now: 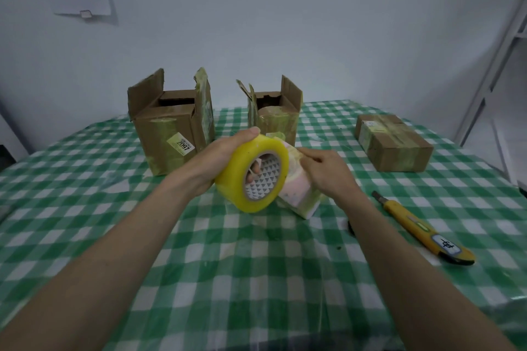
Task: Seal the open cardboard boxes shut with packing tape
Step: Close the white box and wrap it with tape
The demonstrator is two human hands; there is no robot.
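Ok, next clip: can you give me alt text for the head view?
A person's left hand grips a yellow roll of tape while the right hand presses on a small pale box on a green checked tablecloth. Behind stand two open cardboard boxes; a taped box and a yellow knife lie to the right.

We cannot see the small box fully; the tape roll hides its part left of the right hand's fingers.

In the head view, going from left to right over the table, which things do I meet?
Large open box → tape roll held in the left hand → closed box → yellow knife.
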